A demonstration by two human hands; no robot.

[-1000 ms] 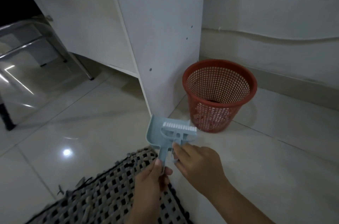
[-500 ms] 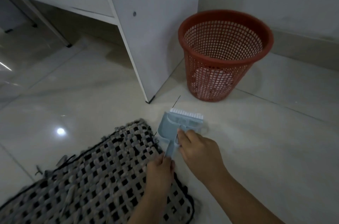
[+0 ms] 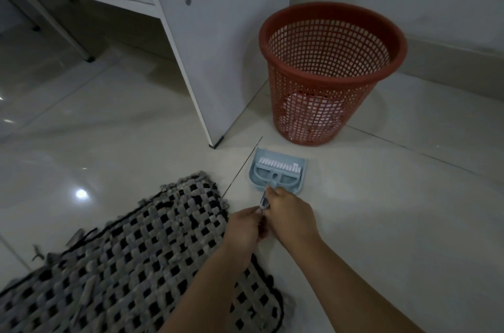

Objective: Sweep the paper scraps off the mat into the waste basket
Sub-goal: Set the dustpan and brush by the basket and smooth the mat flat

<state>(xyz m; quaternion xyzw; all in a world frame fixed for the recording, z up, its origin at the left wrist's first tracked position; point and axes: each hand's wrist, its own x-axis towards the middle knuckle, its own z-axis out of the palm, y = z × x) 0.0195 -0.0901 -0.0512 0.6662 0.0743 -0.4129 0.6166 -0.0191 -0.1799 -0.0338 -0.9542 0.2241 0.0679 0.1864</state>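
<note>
Now both hands, left (image 3: 243, 226) and right (image 3: 289, 211), fingers curled round dustpan-brush handle (image 3: 265, 199).

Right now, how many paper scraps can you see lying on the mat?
2 that I can make out: one scrap at the mat's far left edge, another scrap nearer the front. The dim weave and the person's arms may hide more.

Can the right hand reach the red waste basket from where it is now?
Probably yes. The right hand grips the brush handle just short of the waste basket, with only the dustpan and bare floor between.
</note>
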